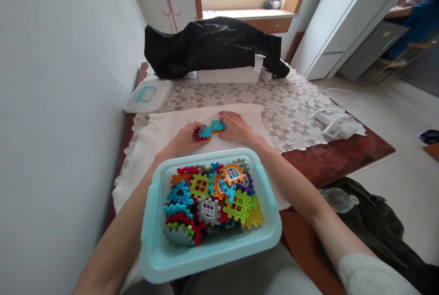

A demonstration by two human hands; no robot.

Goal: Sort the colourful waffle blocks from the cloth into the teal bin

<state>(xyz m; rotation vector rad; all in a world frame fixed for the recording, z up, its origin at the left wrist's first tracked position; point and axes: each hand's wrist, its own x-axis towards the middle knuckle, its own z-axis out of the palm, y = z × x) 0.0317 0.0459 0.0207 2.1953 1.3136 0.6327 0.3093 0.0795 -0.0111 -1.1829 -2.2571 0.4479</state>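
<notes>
My left hand (188, 138) is closed around a small stack of interlocking plastic tiles, with a blue tile (205, 132) on top and red showing at its side. Just to the right, my right hand (236, 127) grips a second blue notched tile (217, 125), with a thin orange-yellow edge under it. The two blue pieces sit close together, low over a white cloth (181, 120); whether they touch is hard to tell. Nearer to me, between my forearms, a light-blue plastic bin (212, 265) holds many notched tiles in several colours, some with window frames (208, 210).
A clear lid (161, 91) lies at the table's left, by the wall. At the back, a black cover (212, 45) drapes over a white box (228, 75). White cables and a device (334, 123) lie on the right. A person (416, 25) sits far right.
</notes>
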